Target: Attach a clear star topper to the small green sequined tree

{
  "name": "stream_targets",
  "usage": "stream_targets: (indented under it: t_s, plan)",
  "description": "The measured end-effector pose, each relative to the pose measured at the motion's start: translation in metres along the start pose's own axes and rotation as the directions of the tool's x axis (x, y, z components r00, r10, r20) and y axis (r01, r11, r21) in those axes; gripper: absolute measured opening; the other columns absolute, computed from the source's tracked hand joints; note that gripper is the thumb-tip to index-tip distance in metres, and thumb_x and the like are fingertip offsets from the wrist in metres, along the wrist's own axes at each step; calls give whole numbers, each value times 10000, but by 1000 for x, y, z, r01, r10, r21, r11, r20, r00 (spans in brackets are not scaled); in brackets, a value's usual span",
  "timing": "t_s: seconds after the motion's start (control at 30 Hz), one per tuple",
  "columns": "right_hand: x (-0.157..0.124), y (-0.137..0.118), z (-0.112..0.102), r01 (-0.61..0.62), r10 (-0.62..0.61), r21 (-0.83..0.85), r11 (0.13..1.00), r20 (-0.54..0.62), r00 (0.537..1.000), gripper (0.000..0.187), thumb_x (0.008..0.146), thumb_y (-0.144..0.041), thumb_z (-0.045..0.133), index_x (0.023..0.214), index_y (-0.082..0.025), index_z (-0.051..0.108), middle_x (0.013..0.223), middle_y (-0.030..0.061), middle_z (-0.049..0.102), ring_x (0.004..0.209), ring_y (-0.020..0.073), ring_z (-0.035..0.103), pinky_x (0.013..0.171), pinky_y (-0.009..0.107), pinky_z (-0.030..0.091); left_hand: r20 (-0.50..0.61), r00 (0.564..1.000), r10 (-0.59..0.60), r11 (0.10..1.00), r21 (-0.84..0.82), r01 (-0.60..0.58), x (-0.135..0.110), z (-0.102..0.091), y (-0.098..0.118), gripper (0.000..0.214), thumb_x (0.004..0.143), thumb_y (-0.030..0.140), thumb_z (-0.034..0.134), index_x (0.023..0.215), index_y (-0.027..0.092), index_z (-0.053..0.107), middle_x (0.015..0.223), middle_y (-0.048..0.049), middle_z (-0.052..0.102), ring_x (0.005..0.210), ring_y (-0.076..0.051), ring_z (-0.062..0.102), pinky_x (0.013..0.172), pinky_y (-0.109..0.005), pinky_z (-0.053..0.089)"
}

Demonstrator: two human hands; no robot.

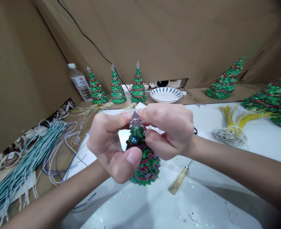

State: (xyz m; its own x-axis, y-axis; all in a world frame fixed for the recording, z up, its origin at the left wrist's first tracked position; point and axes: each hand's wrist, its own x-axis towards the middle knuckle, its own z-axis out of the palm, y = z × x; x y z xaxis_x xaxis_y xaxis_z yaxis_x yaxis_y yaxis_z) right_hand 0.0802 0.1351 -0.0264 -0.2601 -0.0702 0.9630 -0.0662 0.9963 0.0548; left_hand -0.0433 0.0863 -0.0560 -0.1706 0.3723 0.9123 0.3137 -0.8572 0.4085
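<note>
A small green glitter Christmas tree (pixel 147 165) with red garlands is held upright above the white table (pixel 159 206). My left hand (pixel 112 148) wraps round its upper trunk, thumb pressed on the front. My right hand (pixel 169 130) pinches the clear star topper (pixel 135 120) at the tip, together with my left forefinger. Both hands are closed on the tree.
Three finished little trees (pixel 117 87) stand at the back beside a water bottle (pixel 80 83) and a striped plate (pixel 166 94). More trees (pixel 226 81) are at the right. Yellow wires (pixel 236 119), green-white wires (pixel 18 165) and a wooden-handled tool (pixel 178 182) lie around.
</note>
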Motion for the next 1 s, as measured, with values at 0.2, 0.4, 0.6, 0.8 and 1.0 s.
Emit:
stream_targets:
  t_s: [0.2,0.4,0.6,0.8,1.0]
  plan:
    - [2,0,-2,-18,18,0,1000,26,1000,211,620,-21,444,721,-192,514,572,-35,426,529,91,418,491,233,350,-171,966,192,979,-35,-201,13,11,6,276,723,363,604,972,273,682,712,15,620,539,-145,556,435,-316,443]
    - [6,-6,-3,-37,39,-62,997,26,999,180,588,-34,426,657,-186,494,532,-40,422,483,80,365,445,235,309,-138,973,187,974,-104,-202,12,7,7,285,713,314,616,990,279,675,744,23,639,569,-136,585,434,-308,474]
    - [4,-6,-3,-58,58,-107,993,0,998,132,596,-70,429,615,-199,450,517,-54,420,435,69,341,412,229,294,-132,978,164,984,-52,-172,10,5,8,289,729,368,609,1010,309,644,758,27,628,593,-146,598,447,-333,474]
    - [6,-5,-6,-53,60,-118,992,52,997,153,614,-60,433,635,-207,474,522,-49,421,449,84,349,432,238,312,-117,978,172,985,10,-172,9,4,7,285,737,416,607,1000,305,616,738,26,611,575,-147,591,432,-322,463]
    - [2,-8,-3,-49,48,-118,992,-13,999,148,621,-52,442,622,-200,440,525,-54,410,441,70,331,423,231,285,-100,989,111,993,49,-107,10,3,11,263,724,445,590,944,306,632,722,14,611,580,-153,595,468,-336,500]
